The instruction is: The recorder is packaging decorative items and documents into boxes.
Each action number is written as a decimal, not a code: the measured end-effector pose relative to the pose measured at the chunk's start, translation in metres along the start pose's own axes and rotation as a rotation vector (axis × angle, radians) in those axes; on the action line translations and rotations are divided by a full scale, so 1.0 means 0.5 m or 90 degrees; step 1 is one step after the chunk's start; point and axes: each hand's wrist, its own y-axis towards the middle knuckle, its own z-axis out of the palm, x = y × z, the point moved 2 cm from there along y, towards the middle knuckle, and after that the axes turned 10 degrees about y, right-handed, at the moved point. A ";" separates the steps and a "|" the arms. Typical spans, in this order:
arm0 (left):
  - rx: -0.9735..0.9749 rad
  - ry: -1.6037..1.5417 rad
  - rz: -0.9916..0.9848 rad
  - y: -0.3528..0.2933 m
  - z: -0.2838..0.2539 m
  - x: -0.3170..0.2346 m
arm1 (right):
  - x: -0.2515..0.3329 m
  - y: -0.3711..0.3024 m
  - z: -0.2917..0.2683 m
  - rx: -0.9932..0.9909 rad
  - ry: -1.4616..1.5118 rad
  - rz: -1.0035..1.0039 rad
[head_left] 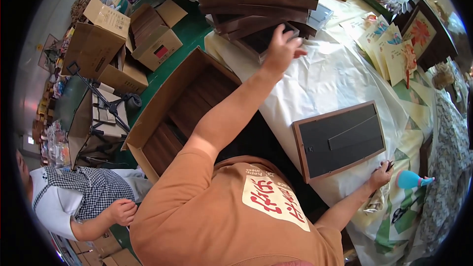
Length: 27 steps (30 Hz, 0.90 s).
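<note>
My left hand (285, 49) reaches out to the far side of the table, fingers apart, beside a stack of dark brown picture frames (258, 10). Nothing shows in its grip; whether a fingertip touches the lower frame is hard to tell. Nearer on the right lies a single picture frame (315, 143), face down, with a brown rim, black backing and a folded stand leg (352, 133). At its near right corner my right hand (378, 177) is closed around a small dark tool (390, 166), mostly hidden by the fingers. A blue air blower (410, 180) lies just right of that hand.
An open carton (133, 140) with brown frames stands left of the table. More cartons (93, 44) sit on the green floor. Cards (379, 44) and a framed flower picture (420, 32) are far right; black scissors (401, 212) lie near right. A person in a checked apron (91, 192) is at left.
</note>
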 end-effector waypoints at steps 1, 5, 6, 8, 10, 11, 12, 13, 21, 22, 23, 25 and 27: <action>0.032 -0.013 0.008 0.006 0.036 -0.005 | -0.001 0.001 -0.003 0.002 0.009 -0.002; 0.093 0.022 0.070 -0.055 0.090 0.030 | 0.013 -0.008 -0.005 0.006 0.009 0.007; 0.118 0.048 0.097 -0.083 0.090 0.049 | 0.013 -0.008 -0.002 0.012 0.015 0.009; 0.121 0.119 0.122 -0.135 0.057 0.091 | 0.001 -0.003 -0.002 0.002 0.014 0.005; 0.074 0.159 0.128 -0.179 0.004 0.122 | -0.018 0.008 0.005 0.001 0.011 -0.010; 0.031 0.200 0.133 -0.198 -0.026 0.138 | -0.031 0.014 0.011 0.007 0.013 -0.018; 0.008 0.221 0.146 -0.205 -0.061 0.166 | -0.067 0.034 0.001 0.024 0.002 -0.057; -0.026 0.247 0.161 -0.211 -0.097 0.187 | -0.070 0.044 -0.003 0.049 -0.008 -0.055; -0.097 0.572 0.225 -0.305 -0.184 0.218 | -0.021 0.031 0.001 -0.003 -0.024 0.053; -0.090 0.618 0.255 -0.309 -0.180 0.218 | -0.019 0.031 0.013 0.004 -0.022 0.050; -0.081 0.663 0.284 -0.310 -0.174 0.216 | -0.027 0.036 0.013 0.006 -0.050 0.049; -0.081 0.689 0.302 -0.310 -0.163 0.210 | -0.059 0.055 -0.001 0.012 -0.110 0.048; -0.079 0.713 0.320 -0.308 -0.156 0.218 | -0.083 0.074 -0.008 0.020 -0.140 0.044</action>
